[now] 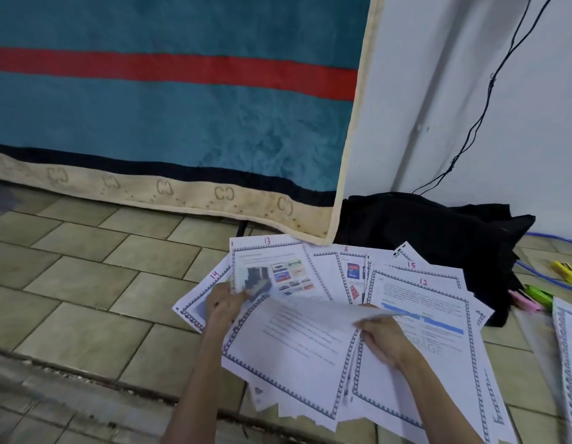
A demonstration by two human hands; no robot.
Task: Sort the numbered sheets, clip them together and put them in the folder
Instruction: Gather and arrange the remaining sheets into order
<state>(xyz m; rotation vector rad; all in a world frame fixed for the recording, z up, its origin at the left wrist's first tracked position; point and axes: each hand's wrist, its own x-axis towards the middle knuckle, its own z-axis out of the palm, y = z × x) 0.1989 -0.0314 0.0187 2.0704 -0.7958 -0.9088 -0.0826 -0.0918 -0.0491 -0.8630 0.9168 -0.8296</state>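
A fan of white numbered sheets with blue patterned borders lies on the tiled floor. Sheet 13 (pixel 278 270), sheet 14 (pixel 201 296), sheet 8 (pixel 345 267), sheet 15 (pixel 432 270) and sheet 12 (pixel 438 302) show red numbers at their tops. My left hand (pixel 223 307) pinches the lower left corner of sheet 13. My right hand (pixel 382 338) holds the curled top edge of a front sheet (pixel 294 341) whose number is hidden. Coloured clips, yellow (pixel 565 270), green (pixel 539 294) and pink (pixel 525 302), lie on the floor at the right.
A teal blanket (pixel 169 116) with a red stripe and beige trim hangs behind the sheets. A black cloth bundle (pixel 438 232) sits against the white wall, with a black cable and blue cords near it. Another bordered sheet (pixel 568 347) lies at the right edge.
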